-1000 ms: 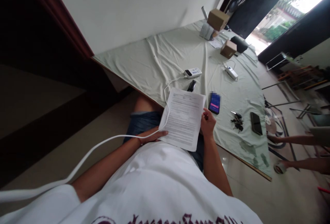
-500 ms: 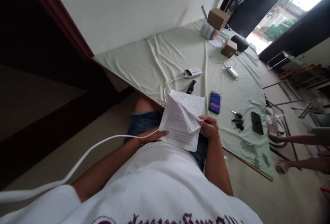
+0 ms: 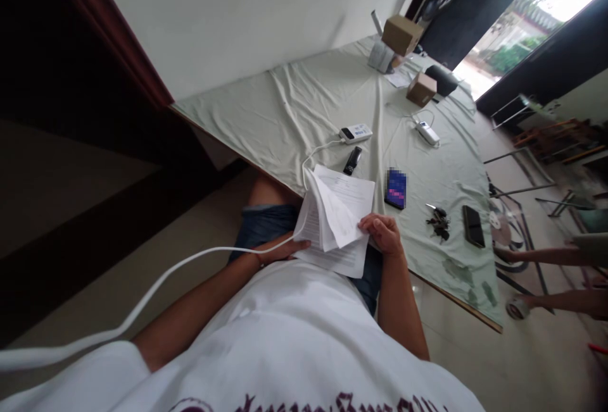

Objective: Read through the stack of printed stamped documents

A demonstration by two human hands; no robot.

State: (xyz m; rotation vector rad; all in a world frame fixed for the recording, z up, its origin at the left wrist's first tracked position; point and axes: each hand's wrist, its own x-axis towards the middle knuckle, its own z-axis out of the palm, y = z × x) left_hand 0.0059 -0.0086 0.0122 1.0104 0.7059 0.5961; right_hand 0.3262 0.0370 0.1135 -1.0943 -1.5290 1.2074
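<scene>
A stapled-looking stack of printed sheets (image 3: 342, 264) rests on my lap against the table edge. Its upper pages (image 3: 338, 216) are lifted and curl over toward the left, and lines of text show on the sheets above and below them. My left hand (image 3: 285, 249) grips the stack's lower left corner, thumb on top and the other fingers hidden beneath. At the right edge of the pages, my right hand (image 3: 384, 232) has its fingers bent and pinched on the paper. A white cable (image 3: 223, 250) runs across my left wrist.
On the green tablecloth (image 3: 256, 108) lie a white power bank (image 3: 356, 133), a small black device (image 3: 352, 161), a lit phone (image 3: 396, 188), keys (image 3: 439, 223) and a dark phone (image 3: 474, 226). Cardboard boxes (image 3: 421, 88) stand farther back. Another person's arms (image 3: 551, 257) show at right.
The lifted pages have swung left and downward, showing a mostly blank side. My right hand has shifted slightly left along the paper edge; my left hand stays in place.
</scene>
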